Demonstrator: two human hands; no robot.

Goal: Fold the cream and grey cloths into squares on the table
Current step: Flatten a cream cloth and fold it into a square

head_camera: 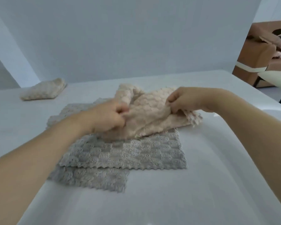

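A crumpled cream cloth (150,111) lies on top of flat grey cloths in the middle of the white table (217,168). My left hand (109,117) pinches its left edge. My right hand (185,99) pinches its right edge, which is lifted a little. Under it a grey cloth (125,153) lies spread flat, overlapping another grey cloth (91,179) nearer to me. A pale grey cloth (71,111) shows behind my left hand. A folded cream cloth (44,90) rests at the far left of the table.
A white wall rises behind the table. At the far right stand brown cardboard boxes (258,57) and a pale chair seat (276,78) beyond the table's edge.
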